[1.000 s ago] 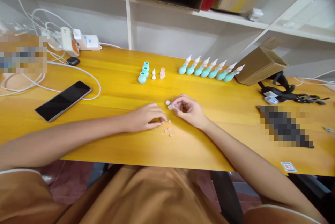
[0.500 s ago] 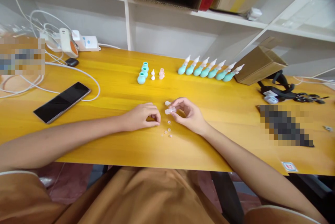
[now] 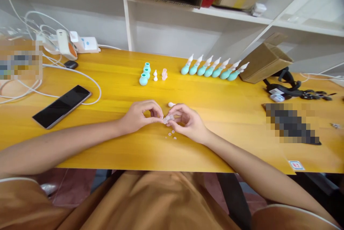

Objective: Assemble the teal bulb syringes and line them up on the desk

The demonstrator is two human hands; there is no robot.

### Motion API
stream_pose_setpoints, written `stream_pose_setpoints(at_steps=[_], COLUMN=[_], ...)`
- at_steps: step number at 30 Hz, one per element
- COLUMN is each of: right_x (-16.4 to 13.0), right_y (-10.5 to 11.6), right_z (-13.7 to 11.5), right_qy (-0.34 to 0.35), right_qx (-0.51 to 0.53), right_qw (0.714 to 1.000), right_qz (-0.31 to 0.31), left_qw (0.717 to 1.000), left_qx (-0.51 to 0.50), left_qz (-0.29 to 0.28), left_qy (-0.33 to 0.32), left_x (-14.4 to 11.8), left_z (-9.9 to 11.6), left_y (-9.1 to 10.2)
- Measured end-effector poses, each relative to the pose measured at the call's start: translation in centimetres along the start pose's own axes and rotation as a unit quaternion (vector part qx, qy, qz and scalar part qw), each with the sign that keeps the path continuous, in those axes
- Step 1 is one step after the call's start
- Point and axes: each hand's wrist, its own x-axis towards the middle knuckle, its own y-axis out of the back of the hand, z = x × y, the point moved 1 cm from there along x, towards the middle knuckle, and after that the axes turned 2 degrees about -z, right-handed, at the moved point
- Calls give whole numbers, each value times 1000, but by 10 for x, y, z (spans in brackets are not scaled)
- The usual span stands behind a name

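Observation:
My right hand (image 3: pixel 188 122) grips a small translucent plastic connector (image 3: pixel 170 117) between thumb and fingers. At its left end, my left hand (image 3: pixel 143 114) is closed in a pinch; whatever sits between those fingertips is too small to make out. Just behind my right fingers lies a white nozzle tip (image 3: pixel 171 104). Several tiny clear rings (image 3: pixel 173 132) are scattered on the table below the hands. Farther back stand teal rubber bulbs (image 3: pixel 143 79), white tips (image 3: pixel 155 75) and pinkish connectors (image 3: pixel 164 74). A row of assembled teal bulb aspirators (image 3: pixel 208 71) with white tips stands to the right.
On the yellow wooden table (image 3: pixel 120 154), a phone (image 3: pixel 62 107) and white cables lie at left, near a power strip (image 3: pixel 90 44). An open cardboard box (image 3: pixel 266 61) and a black strap (image 3: pixel 283 88) are at back right. White shelving rises behind.
My left hand has moved right and up to meet the connector. My right hand has brought the connector slightly left and down. The view has shifted a little.

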Motion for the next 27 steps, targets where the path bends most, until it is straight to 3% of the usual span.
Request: stream_pose_setpoints(at_steps=[4,8,22,27], right_x=[-2,-3,-5,-5], right_y=[-3,-6,-5,-2], right_z=[-7,-13,-8,-7], right_qy=[53,80,88,91], right_qx=[-114,-155,-119,-90], right_qw=[992,985,989,991], right_qz=[2,-8,11,37], left_qw=[1000,999,997,993], left_qx=[-3,-2,40,57], left_qz=[-5,-11,-11,-24], left_qy=[-13,-31,-58,-97], left_x=[-1,-1,-1,-2], left_z=[1,3,2,-1], left_y=[-1,0,-2,-1])
